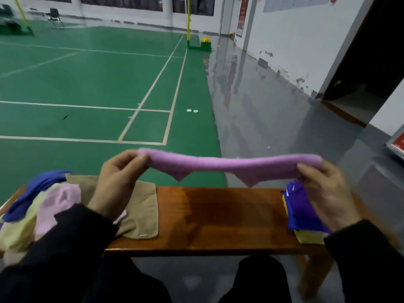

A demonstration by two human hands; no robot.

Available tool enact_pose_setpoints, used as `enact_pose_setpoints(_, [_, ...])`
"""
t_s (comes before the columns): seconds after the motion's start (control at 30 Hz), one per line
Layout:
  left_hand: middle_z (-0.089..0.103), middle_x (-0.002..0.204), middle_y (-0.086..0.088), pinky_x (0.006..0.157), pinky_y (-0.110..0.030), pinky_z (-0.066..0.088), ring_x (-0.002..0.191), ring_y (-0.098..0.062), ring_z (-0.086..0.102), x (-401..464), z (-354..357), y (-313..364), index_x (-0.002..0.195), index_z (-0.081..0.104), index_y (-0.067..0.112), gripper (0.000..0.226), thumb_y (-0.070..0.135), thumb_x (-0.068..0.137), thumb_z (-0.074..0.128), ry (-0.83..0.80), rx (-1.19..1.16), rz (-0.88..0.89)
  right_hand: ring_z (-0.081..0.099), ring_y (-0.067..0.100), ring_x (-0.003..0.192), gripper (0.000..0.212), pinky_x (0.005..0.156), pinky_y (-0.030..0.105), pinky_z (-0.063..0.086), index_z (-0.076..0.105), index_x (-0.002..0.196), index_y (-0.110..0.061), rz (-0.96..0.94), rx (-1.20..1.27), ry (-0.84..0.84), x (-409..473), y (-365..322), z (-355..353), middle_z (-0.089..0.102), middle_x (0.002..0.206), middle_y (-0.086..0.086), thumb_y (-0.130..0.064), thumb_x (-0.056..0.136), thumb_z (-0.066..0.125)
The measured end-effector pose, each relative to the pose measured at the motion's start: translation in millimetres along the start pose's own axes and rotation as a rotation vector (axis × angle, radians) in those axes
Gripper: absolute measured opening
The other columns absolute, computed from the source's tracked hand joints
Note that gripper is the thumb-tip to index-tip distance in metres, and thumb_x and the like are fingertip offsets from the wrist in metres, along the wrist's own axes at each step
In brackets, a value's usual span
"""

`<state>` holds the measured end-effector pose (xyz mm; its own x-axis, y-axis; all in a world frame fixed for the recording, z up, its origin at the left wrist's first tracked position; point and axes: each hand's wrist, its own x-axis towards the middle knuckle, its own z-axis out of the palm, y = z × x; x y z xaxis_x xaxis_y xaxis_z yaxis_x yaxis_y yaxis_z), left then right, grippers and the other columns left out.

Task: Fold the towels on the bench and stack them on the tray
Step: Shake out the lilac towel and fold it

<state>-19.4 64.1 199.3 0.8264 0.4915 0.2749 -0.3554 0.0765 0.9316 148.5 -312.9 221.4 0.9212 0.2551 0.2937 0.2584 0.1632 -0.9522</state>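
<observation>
A pink-purple towel [229,164] is stretched level in the air above the wooden bench [218,219], folded over so two corners hang down. My left hand [118,180] pinches its left end and my right hand [328,193] pinches its right end. On the bench's left lies a loose heap of towels [43,204] in blue, pale yellow and pink, beside a flat tan towel [142,208]. At the right end sits a stack of folded towels [303,215], blue on top of yellow, partly hidden by my right hand. The tray under it cannot be seen.
Beyond the bench spreads a green court floor [87,84] with white lines and, to the right, grey floor along a white wall. A yellow net post [188,20] stands far back. My dark-clothed knees sit below the bench's front edge.
</observation>
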Motion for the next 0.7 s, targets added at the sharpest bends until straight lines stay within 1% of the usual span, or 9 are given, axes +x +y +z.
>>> enact_pose_setpoints(0.1, [0.077,0.093,-0.008,0.083,-0.02,0.052,0.091,-0.014,0.067,-73.1,-23.4,-70.5,0.092,0.08,0.015,0.05,0.06,0.069,0.084,0.008,0.227,-0.199,0.071,0.013,0.086,0.016,0.083,0.018,0.054,0.08,0.093,-0.005,0.192,-0.173,-0.019,-70.5,65.7,-17.6,0.078,0.093,0.012,0.001,0.085,0.068])
enact_pose_setpoints(0.2, [0.079,0.096,-0.009,0.085,-0.016,0.052,0.096,-0.02,0.07,-133.9,-33.6,-123.6,0.088,0.082,0.011,0.01,0.018,0.087,0.074,-0.08,0.302,-0.393,0.07,0.007,0.078,0.017,0.076,0.013,0.053,0.083,0.081,-0.011,0.378,-0.272,-0.092,-127.5,116.8,-27.1,0.079,0.091,0.014,0.003,0.075,0.076])
enact_pose_setpoints(0.23, [0.079,0.097,-0.009,0.087,-0.015,0.051,0.099,-0.022,0.071,-147.3,-36.6,-135.7,0.087,0.082,0.009,0.011,0.007,0.088,0.071,-0.096,0.324,-0.441,0.069,0.007,0.075,0.022,0.071,0.012,0.053,0.082,0.076,-0.01,0.438,-0.28,-0.089,-137.7,128.3,-30.5,0.079,0.087,0.013,0.01,0.076,0.075])
enact_pose_setpoints(0.3, [0.079,0.097,-0.009,0.087,-0.015,0.051,0.1,-0.023,0.072,-162.8,-39.6,-149.2,0.088,0.082,0.006,0.012,0.004,0.09,0.07,-0.107,0.34,-0.513,0.068,0.009,0.072,0.028,0.067,0.012,0.052,0.082,0.074,-0.011,0.509,-0.28,-0.064,-148.9,143.1,-32.6,0.078,0.081,0.009,0.014,0.08,0.073])
enact_pose_setpoints(0.33, [0.079,0.096,-0.009,0.086,-0.016,0.052,0.099,-0.022,0.072,-165.2,-40.1,-151.6,0.089,0.082,0.006,0.011,0.006,0.09,0.071,-0.1,0.338,-0.539,0.068,0.01,0.075,0.021,0.069,0.013,0.053,0.083,0.074,-0.013,0.518,-0.286,-0.069,-151.4,147.9,-33.2,0.079,0.082,0.008,0.006,0.081,0.077])
enact_pose_setpoints(0.37, [0.079,0.095,-0.009,0.086,-0.017,0.053,0.097,-0.02,0.073,-165.2,-38.2,-150.7,0.088,0.081,0.006,0.011,0.008,0.09,0.071,-0.091,0.342,-0.553,0.068,0.01,0.078,0.008,0.072,0.014,0.053,0.084,0.078,-0.016,0.519,-0.299,-0.073,-152.1,148.6,-31.5,0.079,0.084,0.007,-0.009,0.079,0.082])
enact_pose_setpoints(0.43, [0.078,0.09,-0.01,0.083,-0.019,0.052,0.089,-0.015,0.072,-158.3,-35.6,-147.5,0.085,0.081,0.006,0.012,0.011,0.09,0.071,-0.068,0.347,-0.519,0.068,0.005,0.08,0.012,0.076,0.015,0.053,0.084,0.085,-0.021,0.464,-0.337,-0.027,-144.2,153.1,-33.6,0.08,0.089,0.006,-0.029,0.076,0.086])
enact_pose_setpoints(0.53, [0.076,0.081,-0.013,0.077,-0.022,0.051,0.078,-0.011,0.067,-132.3,-27.3,-139.1,0.079,0.078,0.002,0.019,0.013,0.092,0.069,-0.048,0.366,-0.418,0.068,0.011,0.082,0.011,0.079,0.026,0.054,0.08,0.09,-0.019,0.375,-0.386,0.045,-112.5,155.5,-32.1,0.078,0.09,0.006,-0.01,0.085,0.079])
enact_pose_setpoints(0.7, [0.077,0.083,0.001,0.072,-0.019,0.05,0.078,-0.003,0.062,-49.2,-14.9,-151.1,0.087,0.079,0.011,0.018,0.026,0.093,0.072,0.079,0.499,-0.306,0.065,0.01,0.086,0.008,0.074,0.018,0.05,0.075,0.094,-0.021,0.282,-0.452,0.118,-38.0,154.8,-8.7,0.075,0.088,-0.004,-0.013,0.094,0.072])
